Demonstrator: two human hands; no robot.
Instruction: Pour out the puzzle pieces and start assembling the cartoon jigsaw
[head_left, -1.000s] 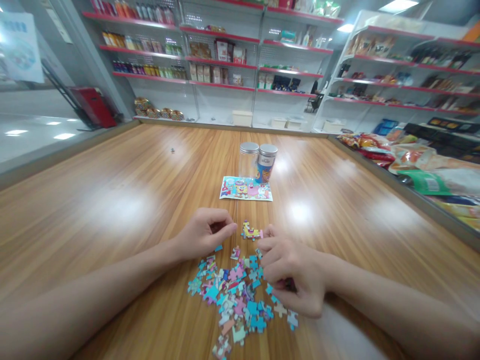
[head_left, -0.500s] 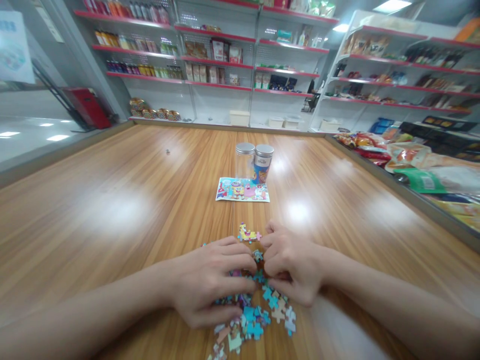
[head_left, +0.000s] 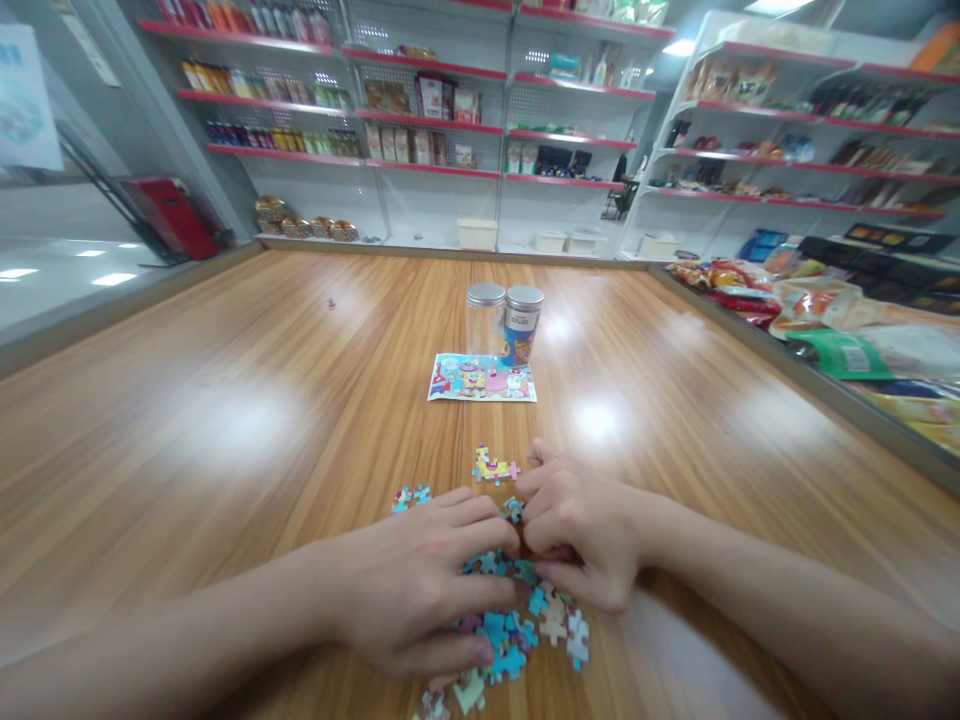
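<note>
Hands over a heap of jigsaw bits on a glossy wood-grain table
Going left to right: a few blue knobbly pieces lie just beyond the left hand, which is palm down, fingers loosely spread across the puzzle heap; can't tell if it's gripping any. Flat, interlocking shapes, mostly blue, jumbled every which way. Past the heap sits the joined yellow chunk, kinda L-shaped, long axis running left-right, short leg pointing away at its left end, pink knob sticking out right. Behind that, a thin cartoon sheet, wider than deep, then two upright metal-lidded cylinders, one see-through. The right hand is loosely curled beside the heap, can't see what's inside.
</note>
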